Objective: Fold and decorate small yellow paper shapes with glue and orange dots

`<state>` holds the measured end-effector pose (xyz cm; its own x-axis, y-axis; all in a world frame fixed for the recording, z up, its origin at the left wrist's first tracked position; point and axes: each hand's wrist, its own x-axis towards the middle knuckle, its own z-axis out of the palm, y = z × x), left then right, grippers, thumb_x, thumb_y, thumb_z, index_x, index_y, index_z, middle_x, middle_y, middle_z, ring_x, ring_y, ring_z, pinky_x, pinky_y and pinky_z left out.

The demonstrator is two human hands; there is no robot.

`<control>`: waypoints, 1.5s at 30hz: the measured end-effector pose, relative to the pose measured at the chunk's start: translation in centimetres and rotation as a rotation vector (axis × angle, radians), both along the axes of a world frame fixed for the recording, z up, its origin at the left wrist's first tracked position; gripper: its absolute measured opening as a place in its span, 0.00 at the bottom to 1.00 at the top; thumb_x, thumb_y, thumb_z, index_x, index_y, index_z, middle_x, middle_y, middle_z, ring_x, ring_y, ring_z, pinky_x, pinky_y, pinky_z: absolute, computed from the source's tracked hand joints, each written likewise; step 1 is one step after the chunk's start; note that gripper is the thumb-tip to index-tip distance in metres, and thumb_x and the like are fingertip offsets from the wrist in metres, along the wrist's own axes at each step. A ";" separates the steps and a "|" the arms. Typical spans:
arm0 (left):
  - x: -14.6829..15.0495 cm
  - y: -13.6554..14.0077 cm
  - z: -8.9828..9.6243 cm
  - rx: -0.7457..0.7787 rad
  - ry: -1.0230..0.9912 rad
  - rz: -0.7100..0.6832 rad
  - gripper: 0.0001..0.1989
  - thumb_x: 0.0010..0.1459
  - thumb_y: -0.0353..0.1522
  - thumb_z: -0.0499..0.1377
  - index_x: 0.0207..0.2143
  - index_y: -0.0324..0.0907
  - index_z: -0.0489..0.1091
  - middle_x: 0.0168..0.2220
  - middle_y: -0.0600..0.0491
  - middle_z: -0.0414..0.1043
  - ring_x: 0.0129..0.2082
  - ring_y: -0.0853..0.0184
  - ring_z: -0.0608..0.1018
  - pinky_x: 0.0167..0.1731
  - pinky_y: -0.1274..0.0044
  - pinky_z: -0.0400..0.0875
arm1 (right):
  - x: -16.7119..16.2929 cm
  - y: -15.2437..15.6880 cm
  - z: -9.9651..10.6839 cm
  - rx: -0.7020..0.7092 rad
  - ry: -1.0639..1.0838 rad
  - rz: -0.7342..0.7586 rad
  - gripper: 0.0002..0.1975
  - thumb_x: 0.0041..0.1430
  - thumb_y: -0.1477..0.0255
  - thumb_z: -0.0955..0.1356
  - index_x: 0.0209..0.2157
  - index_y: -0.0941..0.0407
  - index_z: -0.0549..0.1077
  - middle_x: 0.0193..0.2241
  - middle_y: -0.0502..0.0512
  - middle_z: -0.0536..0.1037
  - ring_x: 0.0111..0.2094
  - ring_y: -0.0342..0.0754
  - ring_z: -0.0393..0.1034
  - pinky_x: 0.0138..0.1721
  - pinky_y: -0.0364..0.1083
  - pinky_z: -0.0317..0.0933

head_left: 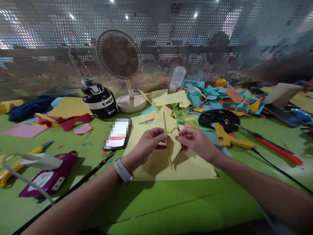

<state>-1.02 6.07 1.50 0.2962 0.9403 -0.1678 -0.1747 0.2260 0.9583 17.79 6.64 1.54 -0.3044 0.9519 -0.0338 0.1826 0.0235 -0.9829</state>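
Between my two hands is a pale yellow folded paper piece, held a little above a stack of yellow paper sheets. My left hand pinches its left part, close to a narrow upright fold. On the other side, my right hand grips the right edge between thumb and fingers. Some fingertips are hidden behind the paper. A smartphone with a lit screen lies left of my left hand. To the right of my right hand rests a yellow glue gun, its nozzle near a round black tray.
Behind stand a fan, a black bottle and a translucent bottle. Blue paper scraps pile at the back right. Red-handled scissors lie right. At left are a purple power strip and a yellow-handled tool.
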 end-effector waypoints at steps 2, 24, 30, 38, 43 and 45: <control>0.0 0.0 0.0 0.003 0.005 -0.018 0.08 0.49 0.32 0.65 0.31 0.41 0.70 0.29 0.56 0.72 0.30 0.70 0.74 0.32 0.75 0.71 | 0.0 0.0 0.0 -0.023 0.009 0.016 0.12 0.52 0.64 0.71 0.30 0.57 0.68 0.18 0.47 0.73 0.19 0.40 0.67 0.23 0.42 0.64; 0.1 0.0 0.1 0.015 -0.089 0.014 0.07 0.48 0.31 0.66 0.27 0.40 0.70 0.25 0.57 0.71 0.25 0.73 0.72 0.27 0.79 0.68 | 0.6 0.5 -0.6 0.182 0.150 0.093 0.07 0.48 0.71 0.72 0.33 0.52 0.81 0.28 0.51 0.81 0.27 0.41 0.72 0.29 0.42 0.68; -0.1 0.0 0.2 0.008 -0.072 -0.011 0.08 0.47 0.32 0.67 0.29 0.40 0.71 0.26 0.57 0.72 0.26 0.73 0.72 0.26 0.80 0.67 | 1.0 0.7 -0.3 0.011 0.203 0.149 0.06 0.48 0.72 0.73 0.32 0.54 0.81 0.24 0.50 0.79 0.23 0.39 0.70 0.28 0.41 0.68; 0.0 0.0 0.0 -0.030 -0.069 0.008 0.08 0.47 0.31 0.67 0.28 0.39 0.71 0.26 0.56 0.72 0.25 0.73 0.73 0.24 0.81 0.66 | 1.0 0.7 0.5 -0.033 0.137 0.169 0.06 0.46 0.73 0.73 0.30 0.56 0.81 0.25 0.51 0.80 0.24 0.39 0.70 0.27 0.40 0.65; 0.1 0.0 -0.2 -0.094 -0.060 0.044 0.08 0.46 0.29 0.66 0.29 0.40 0.70 0.26 0.56 0.73 0.25 0.71 0.75 0.28 0.78 0.68 | 1.0 0.8 0.3 0.012 0.039 0.169 0.06 0.46 0.73 0.73 0.30 0.57 0.81 0.25 0.52 0.80 0.24 0.40 0.70 0.28 0.41 0.64; 0.1 0.0 -0.2 -0.099 -0.038 0.041 0.09 0.46 0.30 0.66 0.30 0.40 0.70 0.26 0.56 0.73 0.25 0.71 0.75 0.29 0.78 0.67 | 0.9 0.8 0.2 0.014 0.037 0.180 0.06 0.46 0.72 0.73 0.30 0.57 0.81 0.25 0.52 0.80 0.25 0.40 0.70 0.28 0.41 0.65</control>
